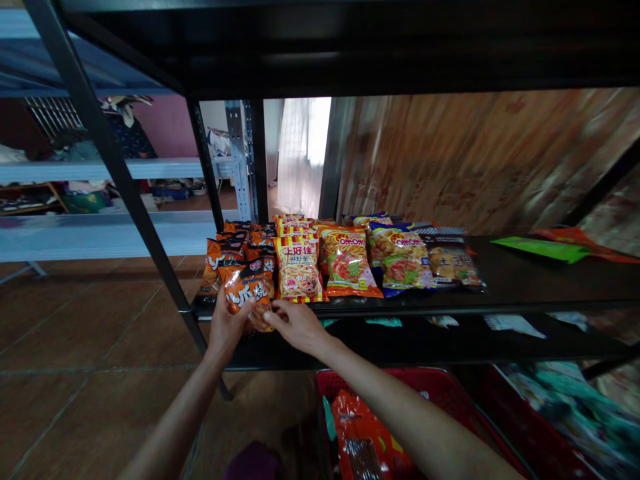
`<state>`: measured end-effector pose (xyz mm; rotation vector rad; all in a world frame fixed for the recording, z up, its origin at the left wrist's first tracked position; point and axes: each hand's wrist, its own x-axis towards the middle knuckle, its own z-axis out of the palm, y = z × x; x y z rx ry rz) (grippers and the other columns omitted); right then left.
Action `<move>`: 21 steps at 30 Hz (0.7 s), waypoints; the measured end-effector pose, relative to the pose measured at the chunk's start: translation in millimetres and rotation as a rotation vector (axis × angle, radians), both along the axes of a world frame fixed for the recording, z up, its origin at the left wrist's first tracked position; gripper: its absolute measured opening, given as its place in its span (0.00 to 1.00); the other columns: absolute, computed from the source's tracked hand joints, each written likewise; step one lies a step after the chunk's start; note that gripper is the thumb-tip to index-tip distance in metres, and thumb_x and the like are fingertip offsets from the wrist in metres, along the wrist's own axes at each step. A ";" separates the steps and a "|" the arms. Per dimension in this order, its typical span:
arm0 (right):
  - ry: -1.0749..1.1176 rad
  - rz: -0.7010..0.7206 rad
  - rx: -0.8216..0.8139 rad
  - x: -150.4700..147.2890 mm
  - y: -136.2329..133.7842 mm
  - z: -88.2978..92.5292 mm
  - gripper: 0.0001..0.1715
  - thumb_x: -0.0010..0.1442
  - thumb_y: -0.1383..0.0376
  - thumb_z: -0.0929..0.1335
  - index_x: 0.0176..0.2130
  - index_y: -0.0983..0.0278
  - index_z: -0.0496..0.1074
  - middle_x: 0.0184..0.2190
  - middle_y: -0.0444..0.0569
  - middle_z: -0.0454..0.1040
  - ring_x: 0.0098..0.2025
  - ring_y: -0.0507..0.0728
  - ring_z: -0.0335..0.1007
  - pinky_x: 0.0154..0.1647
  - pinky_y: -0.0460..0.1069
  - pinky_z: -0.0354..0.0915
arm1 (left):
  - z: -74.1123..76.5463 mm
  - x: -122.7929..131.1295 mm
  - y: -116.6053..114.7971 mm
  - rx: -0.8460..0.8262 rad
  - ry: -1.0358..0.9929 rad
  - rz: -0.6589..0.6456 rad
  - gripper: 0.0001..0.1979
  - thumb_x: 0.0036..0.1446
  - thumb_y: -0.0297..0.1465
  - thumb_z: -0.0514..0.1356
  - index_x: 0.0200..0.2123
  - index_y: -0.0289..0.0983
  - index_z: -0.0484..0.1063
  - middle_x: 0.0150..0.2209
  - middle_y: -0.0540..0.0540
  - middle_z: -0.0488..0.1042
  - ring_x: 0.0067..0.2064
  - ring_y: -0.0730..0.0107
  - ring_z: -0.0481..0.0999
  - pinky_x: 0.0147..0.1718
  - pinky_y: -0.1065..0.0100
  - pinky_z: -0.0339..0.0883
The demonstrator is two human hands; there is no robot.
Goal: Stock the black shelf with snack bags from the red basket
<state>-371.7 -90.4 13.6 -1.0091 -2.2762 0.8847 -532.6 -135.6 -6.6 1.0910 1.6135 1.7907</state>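
Observation:
An orange and black snack bag (249,287) is held between my two hands at the front left of the black shelf (505,280). My left hand (227,320) grips its left side, with the thumb across the front. My right hand (295,323) pinches its lower right edge. More orange and black bags (220,257) stand in rows behind it. Just to the right is a row of yellow and red prawn cracker bags (299,270). Farther right stand an orange noodle-snack bag (349,260), a blue and yellow bag (403,257) and a brown, partly clear bag (447,260).
Green (543,249) and orange packets (585,240) lie flat at the shelf's right. Below, a red basket (445,380) holds red snack bags (367,440); another crate with green packets (565,407) is beside it. A black post (150,247) rises left of my hands.

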 end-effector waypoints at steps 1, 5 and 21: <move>0.026 -0.032 0.059 1.0 4.3 5.0 0.20 0.62 0.56 0.62 0.44 0.65 0.73 0.38 0.54 0.79 0.39 0.60 0.75 0.42 0.53 0.67 | 0.3 -0.6 2.5 -0.013 0.032 0.016 0.29 0.49 0.39 0.64 0.53 0.37 0.64 0.46 0.41 0.76 0.46 0.60 0.77 0.46 0.58 0.70; 0.161 -0.116 0.121 -6.8 23.0 17.3 0.22 0.64 0.62 0.57 0.51 0.66 0.71 0.50 0.56 0.74 0.53 0.58 0.69 0.56 0.54 0.61 | 3.2 -1.3 10.0 -0.112 0.232 0.087 0.31 0.49 0.40 0.63 0.55 0.37 0.64 0.48 0.39 0.75 0.49 0.58 0.75 0.49 0.57 0.67; 0.250 -0.253 -0.249 -49.1 42.0 27.0 0.24 0.63 0.54 0.60 0.53 0.62 0.69 0.55 0.53 0.70 0.57 0.60 0.64 0.59 0.57 0.57 | 17.0 -4.5 20.8 -0.247 0.412 0.166 0.22 0.51 0.42 0.60 0.46 0.35 0.69 0.44 0.37 0.77 0.46 0.55 0.76 0.46 0.57 0.68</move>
